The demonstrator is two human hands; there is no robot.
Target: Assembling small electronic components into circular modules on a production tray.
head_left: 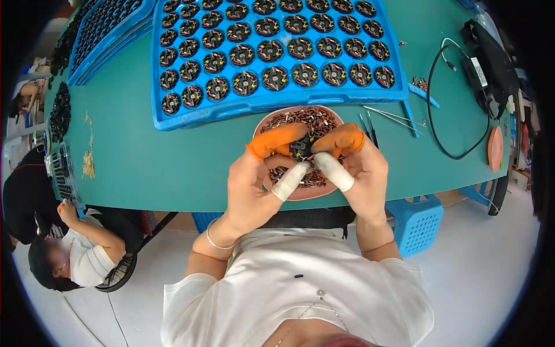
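Observation:
Between my two hands I hold a small round black part above a pink bowl. My left hand, with an orange cot on the index finger and a white one on the thumb, pinches its left side. My right hand, in similar orange and white finger cots, grips its right side. A bit of red shows by the thumb tips, too small to make out. The bowl is filled with many small dark red and silver cylindrical pieces.
Beyond the bowl stands a blue tray of round black parts with wires. More blue trays are stacked at far left. Tweezers and a black cable lie at right. A blue stool and a seated co-worker flank me.

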